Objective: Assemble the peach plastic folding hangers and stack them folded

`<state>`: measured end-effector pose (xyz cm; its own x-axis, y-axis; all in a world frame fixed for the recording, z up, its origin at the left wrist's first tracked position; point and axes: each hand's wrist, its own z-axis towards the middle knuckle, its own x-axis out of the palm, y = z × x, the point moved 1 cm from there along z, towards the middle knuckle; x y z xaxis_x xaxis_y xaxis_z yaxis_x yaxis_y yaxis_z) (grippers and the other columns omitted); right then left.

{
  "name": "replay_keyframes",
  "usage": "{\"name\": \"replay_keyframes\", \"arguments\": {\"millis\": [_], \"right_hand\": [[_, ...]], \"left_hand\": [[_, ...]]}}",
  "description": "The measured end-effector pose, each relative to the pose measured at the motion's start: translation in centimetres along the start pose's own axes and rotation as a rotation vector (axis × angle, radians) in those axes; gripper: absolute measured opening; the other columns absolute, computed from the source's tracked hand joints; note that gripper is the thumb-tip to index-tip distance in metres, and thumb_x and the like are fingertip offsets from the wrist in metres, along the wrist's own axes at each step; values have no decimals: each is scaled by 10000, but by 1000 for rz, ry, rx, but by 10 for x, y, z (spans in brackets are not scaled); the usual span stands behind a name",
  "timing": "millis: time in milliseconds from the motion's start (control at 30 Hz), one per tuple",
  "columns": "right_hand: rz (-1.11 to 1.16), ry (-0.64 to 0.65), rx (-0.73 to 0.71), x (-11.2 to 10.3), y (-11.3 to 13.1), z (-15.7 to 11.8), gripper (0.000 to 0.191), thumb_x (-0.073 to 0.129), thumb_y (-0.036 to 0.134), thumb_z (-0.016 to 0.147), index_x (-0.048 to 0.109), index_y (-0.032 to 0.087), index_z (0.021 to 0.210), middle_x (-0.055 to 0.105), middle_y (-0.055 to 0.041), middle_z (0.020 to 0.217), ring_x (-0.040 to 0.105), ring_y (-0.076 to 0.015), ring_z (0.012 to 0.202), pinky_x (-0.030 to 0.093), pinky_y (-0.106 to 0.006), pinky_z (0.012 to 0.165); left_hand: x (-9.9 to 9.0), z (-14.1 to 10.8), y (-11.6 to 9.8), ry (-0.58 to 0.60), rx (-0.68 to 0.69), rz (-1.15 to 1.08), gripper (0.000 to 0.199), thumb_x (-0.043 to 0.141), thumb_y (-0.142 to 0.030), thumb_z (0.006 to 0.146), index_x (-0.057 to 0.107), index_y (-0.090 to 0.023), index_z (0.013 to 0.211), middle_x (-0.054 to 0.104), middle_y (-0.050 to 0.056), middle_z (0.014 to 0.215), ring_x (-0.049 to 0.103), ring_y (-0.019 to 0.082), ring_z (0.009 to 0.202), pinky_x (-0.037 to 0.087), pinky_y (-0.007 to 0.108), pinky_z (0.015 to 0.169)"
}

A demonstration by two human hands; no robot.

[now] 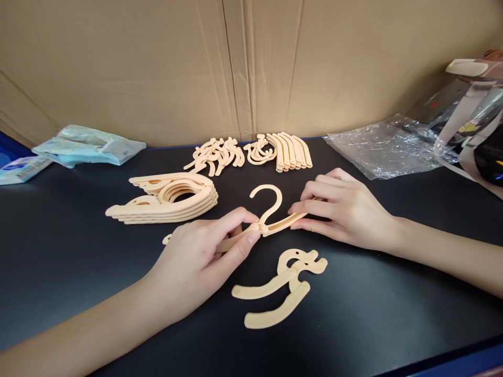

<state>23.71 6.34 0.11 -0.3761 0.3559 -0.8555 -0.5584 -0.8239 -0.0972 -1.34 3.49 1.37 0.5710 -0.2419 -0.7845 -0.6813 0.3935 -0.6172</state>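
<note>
Leftmost, far side: two pale-blue packs (92,149), overlapping. Next, a stack (183,212) of cream pieces, flat on the black table (365,309), just far of the left wrist. A cream tip (167,239) shows beside the left hand (204,256); what it belongs to, cannot tell. Left hand: thumb and forefinger pinching the hanger (285,223) at its joint (259,228). Far of it, a tangled heap (218,155). Hanger: between the hands, mid-table, long axis left to right, right end slanting farther; left side largely hidden by fingers. Hook (280,198): rising on the far side of the joint, mouth facing left. Near side, apart from both hands: one loose set (277,314), partly linked. Far: a row of curved arms (291,152). Right hand (341,209): fingers closed on the hanger's right arm; the left hand is nearer the joint. Far right: clear bag (389,149), then a lidded bottle (469,127).
</note>
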Motion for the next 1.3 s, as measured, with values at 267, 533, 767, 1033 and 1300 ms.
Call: {"name": "replay_keyframes", "arguments": {"millis": [267, 533, 767, 1033, 1300], "right_hand": [[-64, -14, -33, -1, 2, 1, 230, 559, 350, 1003, 701, 184, 933, 655, -13, 786, 536, -135, 695, 375, -308, 710], [-116, -57, -101, -2, 5, 1, 209, 563, 343, 1005, 676, 189, 921, 671, 6, 773, 509, -126, 665, 365, -318, 695], [-148, -66, -125, -5, 6, 3, 205, 567, 337, 1004, 676, 183, 925, 683, 4, 769, 509, -128, 672, 363, -318, 687], [-130, -75, -112, -4, 6, 2, 206, 558, 341, 1009, 680, 191, 941, 689, 7, 783, 531, -123, 668, 367, -328, 681], [-147, -79, -131, -5, 8, 3, 225, 564, 352, 1004, 678, 184, 909, 688, 4, 764, 503, -131, 661, 361, -319, 677]], "left_hand": [[1, 3, 6, -11, -8, -125, 291, 534, -488, 962, 706, -273, 868, 648, -65, 639, 522, 97, 499, 362, 185, 462], [3, 6, 6, 64, -31, -191, 247, 542, -449, 953, 710, -276, 898, 748, -55, 756, 591, 95, 520, 433, 167, 496], [3, 6, 6, 7, -35, -129, 234, 558, -476, 941, 711, -302, 913, 589, -79, 543, 491, 91, 463, 346, 159, 446], [2, 5, 4, 11, -32, -190, 203, 585, -424, 912, 698, -269, 843, 655, -58, 697, 426, 95, 497, 358, 183, 469], [1, 5, 1, 85, -61, -236, 180, 532, -352, 897, 615, -244, 779, 614, -64, 685, 365, 88, 480, 271, 205, 426]]}}
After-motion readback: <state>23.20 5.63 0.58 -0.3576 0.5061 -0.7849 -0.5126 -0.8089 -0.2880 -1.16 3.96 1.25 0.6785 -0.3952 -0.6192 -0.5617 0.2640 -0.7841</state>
